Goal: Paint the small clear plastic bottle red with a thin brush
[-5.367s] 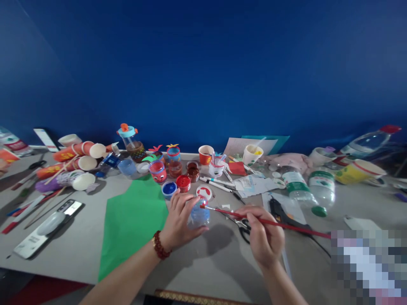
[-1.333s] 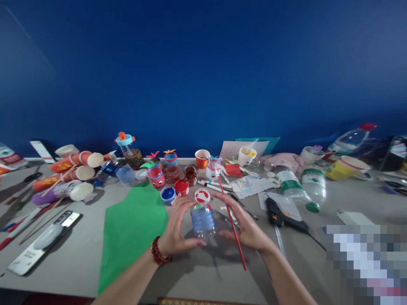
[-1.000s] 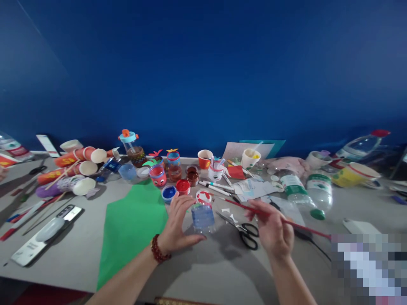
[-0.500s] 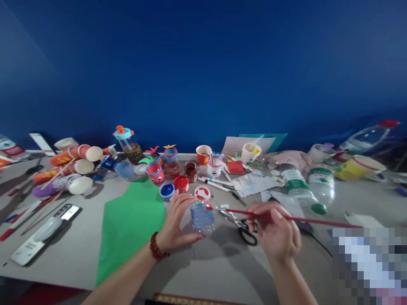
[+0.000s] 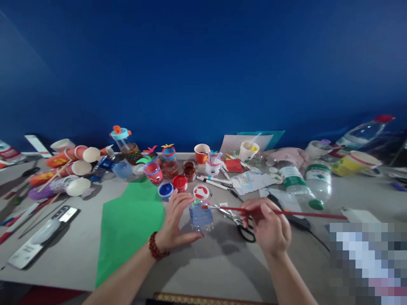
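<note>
One wide tabletop (image 5: 190,271), grey surface running down to its near edge! Green sheet (image 5: 130,228) lies left, the left hand (image 5: 173,224) at its right edge, fingers and thumb bracing the cup (image 5: 200,220). Right hand (image 5: 270,231), scissors (image 5: 237,220) crowding its left side, has fingers pinched on the brush (image 5: 235,209), tip at the cup's upper right.

Near tabletop (image 5: 222,271): open strip.
Centre: paintbrush (image 5: 233,208) and clear plastic container (image 5: 201,218) block.
Far: paint jars (image 5: 180,183) crowd.
Left: flat green paper (image 5: 130,228), passable above.
Right: scissors (image 5: 237,221), glue gun (image 5: 300,223).
</note>
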A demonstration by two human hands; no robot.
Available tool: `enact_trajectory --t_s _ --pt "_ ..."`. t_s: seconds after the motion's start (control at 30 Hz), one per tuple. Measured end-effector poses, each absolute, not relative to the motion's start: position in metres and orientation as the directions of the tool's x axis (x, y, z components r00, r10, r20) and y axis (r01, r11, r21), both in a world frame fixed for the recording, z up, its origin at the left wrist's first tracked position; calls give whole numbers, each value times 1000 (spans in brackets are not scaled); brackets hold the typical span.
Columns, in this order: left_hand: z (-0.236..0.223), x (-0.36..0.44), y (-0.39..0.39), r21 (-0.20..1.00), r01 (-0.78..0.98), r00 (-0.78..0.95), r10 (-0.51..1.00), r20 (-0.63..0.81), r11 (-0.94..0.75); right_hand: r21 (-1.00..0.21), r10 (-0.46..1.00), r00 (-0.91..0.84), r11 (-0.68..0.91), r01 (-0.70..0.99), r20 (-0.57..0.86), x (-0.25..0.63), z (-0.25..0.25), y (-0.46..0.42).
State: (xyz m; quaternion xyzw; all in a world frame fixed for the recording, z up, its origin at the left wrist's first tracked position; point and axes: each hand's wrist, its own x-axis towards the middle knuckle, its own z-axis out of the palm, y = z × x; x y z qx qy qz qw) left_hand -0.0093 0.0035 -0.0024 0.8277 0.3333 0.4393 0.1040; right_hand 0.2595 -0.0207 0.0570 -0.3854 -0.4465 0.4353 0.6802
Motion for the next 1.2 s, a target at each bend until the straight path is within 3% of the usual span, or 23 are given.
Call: enact_trajectory --t_s 0.93,1.2 --pt "-2 -11 4 505 431 369 657 657 -747 -884 899 348 371 -285 265 265 54 -13" --pt "-3 -11 5 507 424 364 653 664 -751 -897 930 300 306 -319 211 261 53 -11"
